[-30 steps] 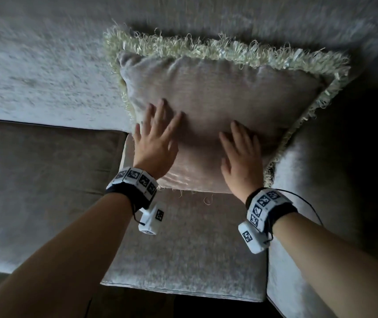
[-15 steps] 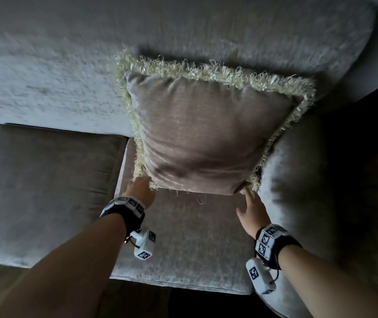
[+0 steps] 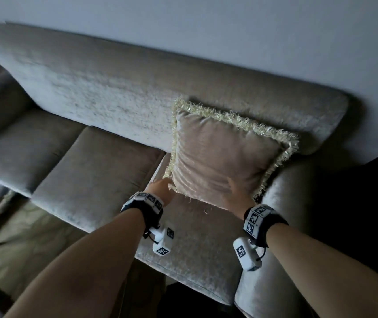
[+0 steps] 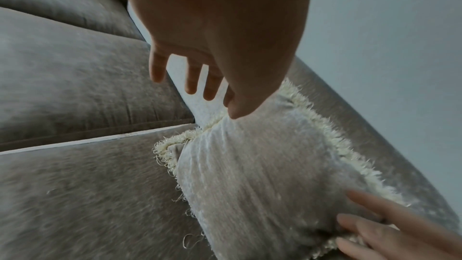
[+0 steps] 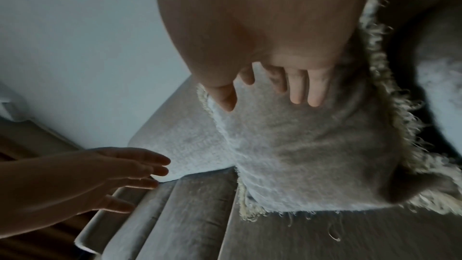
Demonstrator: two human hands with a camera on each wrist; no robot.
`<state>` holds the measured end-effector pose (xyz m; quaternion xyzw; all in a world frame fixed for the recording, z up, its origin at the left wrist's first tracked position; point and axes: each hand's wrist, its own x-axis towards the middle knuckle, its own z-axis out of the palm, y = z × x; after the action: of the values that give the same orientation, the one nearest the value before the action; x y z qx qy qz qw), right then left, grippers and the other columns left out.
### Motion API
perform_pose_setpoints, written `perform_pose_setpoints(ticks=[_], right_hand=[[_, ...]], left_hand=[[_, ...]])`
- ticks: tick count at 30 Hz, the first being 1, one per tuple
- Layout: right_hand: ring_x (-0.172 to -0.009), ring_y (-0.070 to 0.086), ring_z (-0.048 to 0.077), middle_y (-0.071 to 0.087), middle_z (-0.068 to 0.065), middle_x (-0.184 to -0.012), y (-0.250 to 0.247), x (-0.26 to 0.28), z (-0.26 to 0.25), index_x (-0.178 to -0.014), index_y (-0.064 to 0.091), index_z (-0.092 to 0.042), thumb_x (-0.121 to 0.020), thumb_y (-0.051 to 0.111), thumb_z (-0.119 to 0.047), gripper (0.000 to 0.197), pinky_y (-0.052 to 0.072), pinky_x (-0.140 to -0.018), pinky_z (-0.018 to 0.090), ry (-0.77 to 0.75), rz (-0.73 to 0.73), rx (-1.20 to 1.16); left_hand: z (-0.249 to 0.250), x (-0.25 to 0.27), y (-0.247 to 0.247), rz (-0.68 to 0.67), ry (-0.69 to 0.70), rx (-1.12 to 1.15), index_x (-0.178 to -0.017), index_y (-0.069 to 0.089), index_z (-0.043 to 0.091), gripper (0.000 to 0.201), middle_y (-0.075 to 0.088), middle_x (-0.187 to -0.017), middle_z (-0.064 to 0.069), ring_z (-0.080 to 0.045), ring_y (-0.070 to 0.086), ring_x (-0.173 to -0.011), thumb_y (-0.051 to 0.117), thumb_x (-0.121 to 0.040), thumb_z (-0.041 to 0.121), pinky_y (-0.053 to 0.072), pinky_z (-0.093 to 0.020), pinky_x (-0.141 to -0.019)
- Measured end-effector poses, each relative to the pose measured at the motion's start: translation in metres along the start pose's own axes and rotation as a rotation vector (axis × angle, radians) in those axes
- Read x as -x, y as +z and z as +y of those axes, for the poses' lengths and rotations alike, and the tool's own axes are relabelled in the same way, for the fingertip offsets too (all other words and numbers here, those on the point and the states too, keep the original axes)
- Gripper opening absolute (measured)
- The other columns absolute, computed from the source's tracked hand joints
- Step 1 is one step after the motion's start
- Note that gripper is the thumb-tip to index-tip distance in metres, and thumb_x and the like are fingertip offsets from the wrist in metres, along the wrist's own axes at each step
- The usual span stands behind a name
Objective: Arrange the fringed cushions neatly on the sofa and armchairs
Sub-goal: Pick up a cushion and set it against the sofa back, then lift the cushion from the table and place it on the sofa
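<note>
One beige cushion (image 3: 224,161) with a cream fringe leans upright against the sofa backrest (image 3: 105,106), at the sofa's right end beside the armrest (image 3: 282,203). My left hand (image 3: 160,188) is at the cushion's lower left corner. In the left wrist view the left hand (image 4: 220,56) has straight, spread fingers and its thumb tip touches the cushion (image 4: 262,175) at the fringed edge. My right hand (image 3: 236,191) lies flat on the lower front face. In the right wrist view the right hand (image 5: 275,46) rests straight fingers on the cushion (image 5: 312,155).
The grey sofa's seat cushions (image 3: 96,180) stretch away to the left with nothing on them in view. A pale wall (image 3: 206,31) stands behind the backrest. Patterned floor (image 3: 23,244) lies in front of the sofa, and it is dark to the right of the armrest.
Both hands slid from the cushion's face down to its bottom corners; the right hand is now back on the lower face. The view has pulled back and shows more sofa.
</note>
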<state>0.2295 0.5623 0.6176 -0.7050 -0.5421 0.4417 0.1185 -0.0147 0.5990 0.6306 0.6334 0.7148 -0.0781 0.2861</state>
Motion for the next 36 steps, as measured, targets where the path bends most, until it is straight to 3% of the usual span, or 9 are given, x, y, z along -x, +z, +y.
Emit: perform_pose_setpoints(ticks=[2,7,12,17,25,29,33,36], right_hand=[[-0.142,0.036,0.029,0.035,0.007,-0.156,-0.014,0.019,-0.019,-0.154,0.025,-0.019,-0.089,0.055,-0.04,0.075,0.031,-0.116,0.045,-0.054,-0.003,-0.013],[-0.136,0.043,0.03,0.038,0.012,-0.154,-0.032,0.068,-0.06,-0.155,0.021,-0.024,-0.092,0.054,-0.036,0.072,0.036,-0.112,0.04,-0.135,-0.009,0.111],[-0.132,0.047,0.031,0.043,0.014,-0.149,-0.032,0.121,-0.089,-0.154,0.023,-0.02,-0.094,0.055,-0.036,0.07,0.038,-0.108,0.036,-0.209,-0.02,0.162],[-0.132,0.047,0.031,0.046,0.014,-0.148,-0.025,0.183,-0.106,-0.153,0.026,-0.017,-0.095,0.056,-0.034,0.067,0.037,-0.106,0.034,-0.264,0.001,0.167],[-0.135,0.044,0.029,0.043,0.01,-0.151,0.027,0.308,-0.112,-0.152,0.03,-0.02,-0.095,0.057,-0.037,0.066,0.034,-0.104,0.03,-0.354,-0.001,0.144],[-0.12,0.053,0.024,0.053,0.006,-0.13,0.061,0.357,-0.112,-0.152,0.032,-0.021,-0.094,0.058,-0.037,0.065,0.037,-0.094,0.027,-0.38,-0.041,0.125],[-0.125,0.052,0.028,0.054,0.011,-0.137,0.091,0.397,-0.113,-0.15,0.035,-0.024,-0.093,0.059,-0.04,0.064,0.037,-0.098,0.028,-0.42,-0.09,0.152],[-0.119,0.056,0.027,0.057,0.006,-0.125,0.115,0.423,-0.113,-0.15,0.034,-0.025,-0.092,0.058,-0.044,0.065,0.04,-0.1,0.031,-0.451,-0.146,0.192]], left_hand=[[0.002,0.031,-0.014,0.048,-0.033,0.044,-0.135,0.053,0.02,0.043,0.048,-0.143,-0.013,-0.033,0.048,-0.13,0.05,-0.092,0.025,0.037,-0.036,-0.109],[0.0,0.099,-0.039,0.099,-0.095,0.127,-0.132,0.054,0.022,0.044,0.051,-0.138,-0.013,-0.037,0.05,-0.126,0.049,-0.089,0.032,0.041,-0.043,-0.106],[-0.01,0.154,-0.053,0.16,-0.114,0.202,-0.126,0.06,0.022,0.045,0.058,-0.132,-0.011,-0.034,0.056,-0.118,0.049,-0.084,0.032,0.046,-0.04,-0.101],[-0.019,0.222,-0.061,0.248,-0.096,0.289,-0.117,0.065,0.017,0.034,0.064,-0.122,-0.006,-0.028,0.06,-0.112,0.053,-0.09,0.032,0.046,-0.032,-0.093],[-0.068,0.355,-0.039,0.382,-0.098,0.517,-0.12,0.064,0.01,0.033,0.064,-0.126,-0.012,-0.029,0.058,-0.118,0.055,-0.094,0.027,0.043,-0.03,-0.097],[-0.096,0.413,-0.027,0.398,-0.168,0.62,-0.112,0.067,0.007,0.028,0.067,-0.119,-0.016,-0.031,0.06,-0.113,0.056,-0.092,0.024,0.044,-0.032,-0.094],[-0.13,0.463,-0.012,0.436,-0.233,0.713,-0.113,0.065,0.012,0.041,0.068,-0.118,-0.014,-0.03,0.062,-0.11,0.06,-0.082,0.038,0.047,-0.034,-0.093],[-0.156,0.504,0.003,0.47,-0.279,0.74,-0.116,0.064,0.008,0.034,0.067,-0.117,-0.015,-0.031,0.061,-0.111,0.057,-0.092,0.03,0.046,-0.033,-0.092]])
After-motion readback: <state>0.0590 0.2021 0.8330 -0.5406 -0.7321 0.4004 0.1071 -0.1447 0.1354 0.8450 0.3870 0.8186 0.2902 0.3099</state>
